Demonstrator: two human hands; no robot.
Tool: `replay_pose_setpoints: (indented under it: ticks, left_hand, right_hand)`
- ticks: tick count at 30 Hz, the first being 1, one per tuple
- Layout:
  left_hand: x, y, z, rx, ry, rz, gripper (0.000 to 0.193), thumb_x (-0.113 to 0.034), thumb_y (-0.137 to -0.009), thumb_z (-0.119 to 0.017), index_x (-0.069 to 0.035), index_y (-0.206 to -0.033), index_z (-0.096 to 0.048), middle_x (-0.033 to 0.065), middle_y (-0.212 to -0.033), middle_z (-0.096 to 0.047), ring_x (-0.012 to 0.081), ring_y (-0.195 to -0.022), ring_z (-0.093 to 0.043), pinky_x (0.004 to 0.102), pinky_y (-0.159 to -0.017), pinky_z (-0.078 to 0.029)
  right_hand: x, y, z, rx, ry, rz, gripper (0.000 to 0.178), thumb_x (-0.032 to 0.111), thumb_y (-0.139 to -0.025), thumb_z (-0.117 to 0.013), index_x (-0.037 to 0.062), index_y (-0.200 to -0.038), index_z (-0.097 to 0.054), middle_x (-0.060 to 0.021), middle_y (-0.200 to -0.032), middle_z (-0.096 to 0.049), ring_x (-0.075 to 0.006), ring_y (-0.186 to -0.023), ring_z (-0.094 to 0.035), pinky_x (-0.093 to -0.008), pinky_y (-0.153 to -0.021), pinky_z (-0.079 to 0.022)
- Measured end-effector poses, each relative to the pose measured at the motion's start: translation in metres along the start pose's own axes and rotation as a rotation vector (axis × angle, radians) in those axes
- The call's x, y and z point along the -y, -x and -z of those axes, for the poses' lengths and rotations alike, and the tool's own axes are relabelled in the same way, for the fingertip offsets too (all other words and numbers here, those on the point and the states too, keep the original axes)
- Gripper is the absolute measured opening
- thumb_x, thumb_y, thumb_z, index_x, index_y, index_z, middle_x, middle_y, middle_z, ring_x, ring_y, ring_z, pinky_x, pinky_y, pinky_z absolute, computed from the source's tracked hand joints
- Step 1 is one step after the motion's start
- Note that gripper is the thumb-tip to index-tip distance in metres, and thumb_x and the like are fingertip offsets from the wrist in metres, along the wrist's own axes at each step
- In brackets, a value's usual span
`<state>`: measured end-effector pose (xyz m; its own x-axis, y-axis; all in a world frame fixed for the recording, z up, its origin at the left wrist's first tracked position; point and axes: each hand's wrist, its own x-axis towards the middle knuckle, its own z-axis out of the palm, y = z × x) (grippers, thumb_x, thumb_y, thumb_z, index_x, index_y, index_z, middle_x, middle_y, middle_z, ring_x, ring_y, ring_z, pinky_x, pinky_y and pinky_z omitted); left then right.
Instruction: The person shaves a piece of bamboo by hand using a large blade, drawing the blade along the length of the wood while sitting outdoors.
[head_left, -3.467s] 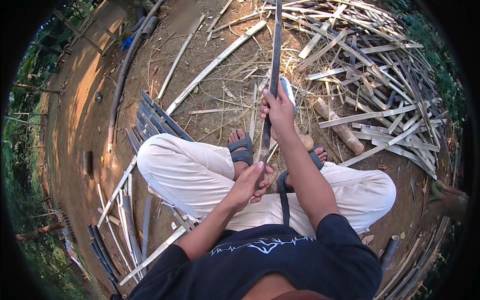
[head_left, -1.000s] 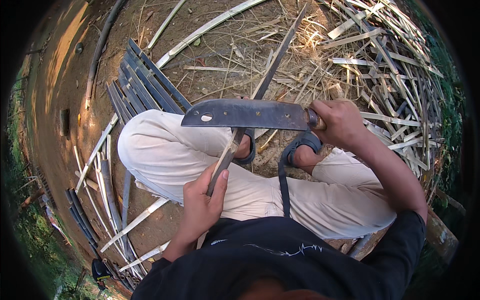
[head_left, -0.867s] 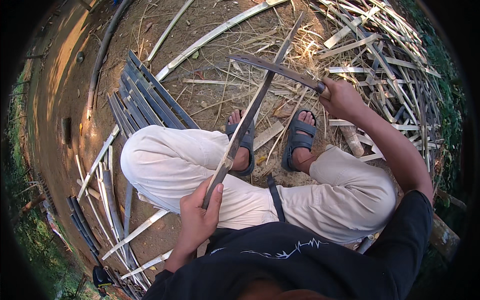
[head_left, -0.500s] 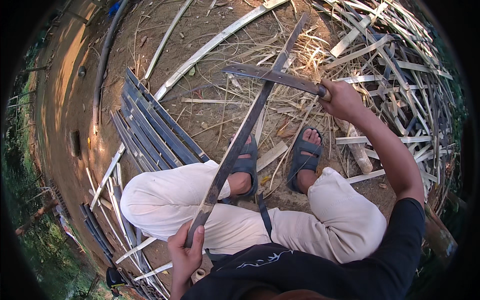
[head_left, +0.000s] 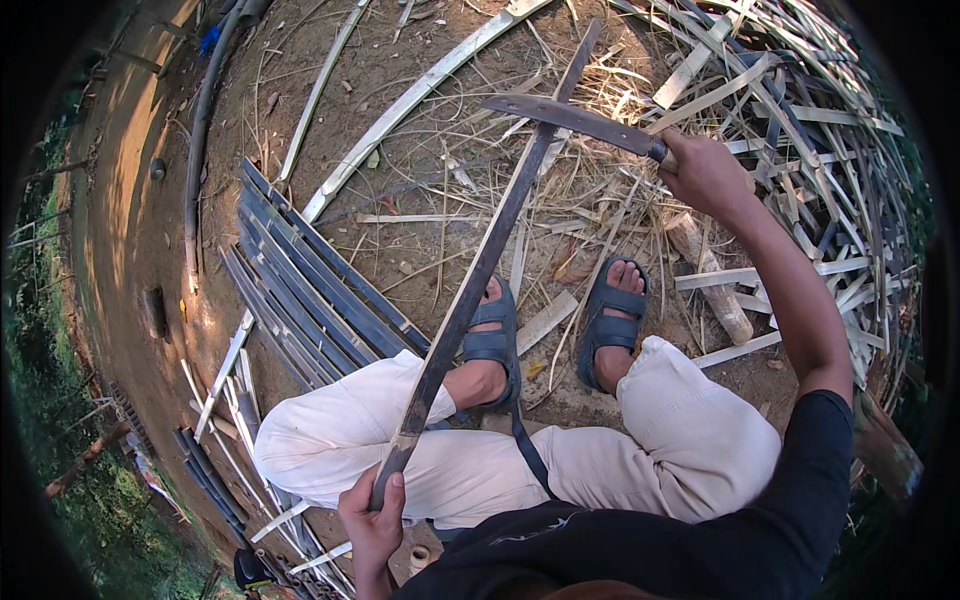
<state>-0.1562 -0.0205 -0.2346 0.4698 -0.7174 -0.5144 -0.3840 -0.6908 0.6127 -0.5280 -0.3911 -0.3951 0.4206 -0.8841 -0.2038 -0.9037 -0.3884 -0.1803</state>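
Note:
My left hand (head_left: 374, 517) is closed round the near end of a long dark bamboo strip (head_left: 466, 318), which slants up and away over my left thigh. In my right hand (head_left: 704, 178) is the handle of a machete (head_left: 575, 122), its dark blade pointing left. The blade crosses the strip near its far end; whether it presses on it or lies just above, I cannot tell. A pale joint mark shows on the strip just above my left hand.
Dark split bamboo strips (head_left: 318, 270) lie side by side left of my feet. A tangled heap of pale strips (head_left: 800, 150) fills the far right. A short log (head_left: 712, 282) lies beside my right sandal (head_left: 612, 318). Fine shavings (head_left: 590, 190) cover the ground ahead.
My right hand has moved a little to the right and the machete blade has turned, showing more edge-on. My left hand keeps its hold on the bamboo strip. The view has shifted slightly.

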Motion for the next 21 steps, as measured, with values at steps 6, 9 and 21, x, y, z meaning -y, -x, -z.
replay_pose_setpoints:
  ticks: [6,9,21]
  left_hand:
    - [0.028,0.013,0.034,0.023,0.034,0.123,0.022,-0.01,-0.092,-0.067,0.005,-0.109,-0.068,-0.0039,-0.065,-0.056,0.0025,-0.059,-0.045,0.0197,-0.054,-0.036]
    - [0.04,0.029,0.042,-0.026,0.086,0.164,0.022,-0.01,-0.091,-0.069,0.007,-0.106,-0.068,-0.0047,-0.066,-0.055,0.0026,-0.061,-0.045,0.0198,-0.055,-0.035]
    - [0.105,0.034,0.105,-0.057,-0.049,0.231,0.03,-0.023,-0.089,-0.072,0.005,-0.099,-0.069,-0.005,-0.064,-0.052,0.0037,-0.057,-0.044,0.0213,-0.052,-0.033]
  right_hand:
    - [0.04,0.019,-0.016,0.118,-0.033,0.08,0.027,0.022,-0.08,-0.069,0.006,-0.096,-0.056,-0.0186,-0.077,-0.065,-0.0386,-0.076,-0.067,-0.0505,-0.069,-0.053]
    - [-0.011,-0.02,-0.026,0.076,-0.044,-0.133,0.024,0.022,-0.082,-0.067,0.0048,-0.098,-0.06,-0.0202,-0.079,-0.066,-0.0385,-0.078,-0.067,-0.0498,-0.072,-0.053]
    - [-0.017,-0.026,-0.055,0.102,-0.054,-0.127,0.023,0.021,-0.081,-0.067,0.0062,-0.098,-0.06,-0.0202,-0.08,-0.067,-0.0393,-0.078,-0.067,-0.0501,-0.072,-0.054]
